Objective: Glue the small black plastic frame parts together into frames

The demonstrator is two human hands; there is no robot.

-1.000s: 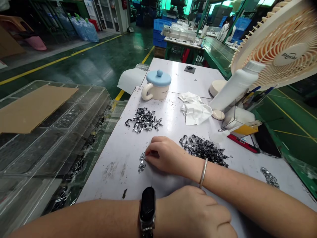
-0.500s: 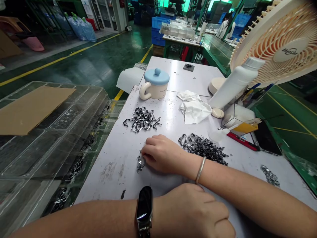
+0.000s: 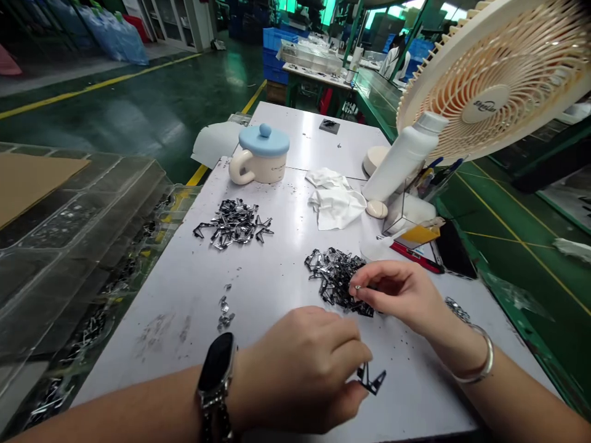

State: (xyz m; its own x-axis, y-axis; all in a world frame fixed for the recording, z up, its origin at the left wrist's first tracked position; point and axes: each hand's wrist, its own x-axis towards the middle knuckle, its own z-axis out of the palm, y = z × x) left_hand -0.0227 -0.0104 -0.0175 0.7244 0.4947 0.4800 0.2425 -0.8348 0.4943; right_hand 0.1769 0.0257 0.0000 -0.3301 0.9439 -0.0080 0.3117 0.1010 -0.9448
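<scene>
My left hand point(image 3: 302, 366), with a dark watch on its wrist, pinches a small black angled bracket point(image 3: 372, 380) low over the white table. The bracket's two legs stick out past the fingertips. To the upper right, my right hand point(image 3: 399, 292) holds a tiny silver metal piece point(image 3: 357, 288) between thumb and index finger. Behind those fingertips lies a heap of black brackets point(image 3: 330, 274), partly covered by the hand. A second, looser pile of brackets point(image 3: 235, 223) sits farther left. Small silver metal pieces point(image 3: 225, 317) lie in a short line left of my left hand.
Beyond the piles stand a lidded mug point(image 3: 265, 157), crumpled white tissue point(image 3: 337, 203) and a leaning white bottle point(image 3: 409, 151). A large fan point(image 3: 484, 92) rises at the right. More silver pieces point(image 3: 457, 309) lie past my right hand. Clear plastic trays point(image 3: 92, 221) are stacked left of the table.
My right hand has moved right from the silver pieces to beside the bracket heap, now with a tiny piece in its fingertips. My left hand has shifted left and turned, bringing its bracket into view.
</scene>
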